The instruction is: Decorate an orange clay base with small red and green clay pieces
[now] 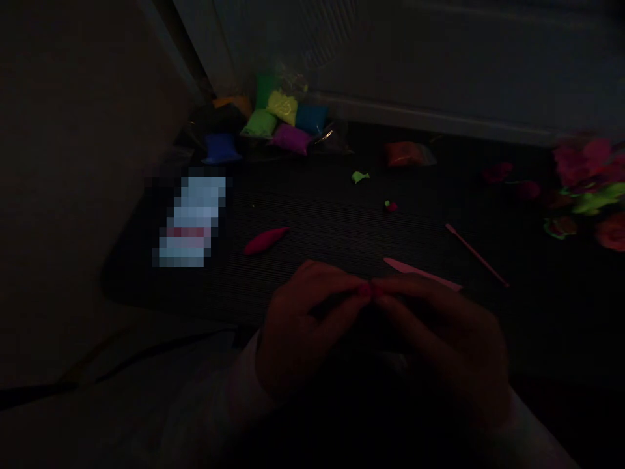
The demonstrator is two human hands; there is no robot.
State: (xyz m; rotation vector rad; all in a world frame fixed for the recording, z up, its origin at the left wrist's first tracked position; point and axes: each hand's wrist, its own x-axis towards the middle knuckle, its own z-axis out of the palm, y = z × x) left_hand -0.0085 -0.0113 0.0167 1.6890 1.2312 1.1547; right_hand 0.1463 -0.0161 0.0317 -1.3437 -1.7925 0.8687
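Observation:
Between the fingertips of both hands is a small piece of red-pink modelling clay (366,290), mostly covered by the fingers. My left hand (312,319) pinches it from the left, and my right hand (449,332) pinches it from the right, the fingertips almost meeting. Just beyond the right fingers lies a pink plastic clay knife (415,270), partly hidden by that hand. A thin pink modelling stick (477,255) rests farther right. On the table left of centre sits a tapered roll of pink clay (266,241).
The scene is very dark. Bags of coloured clay (283,107) are heaped at the back left, and an orange bag (407,154) lies back of centre. Small green clay (360,176) and a red-green bit (390,206) lie mid-table. A pixelated bright screen (193,221) is left, flowers (590,169) right.

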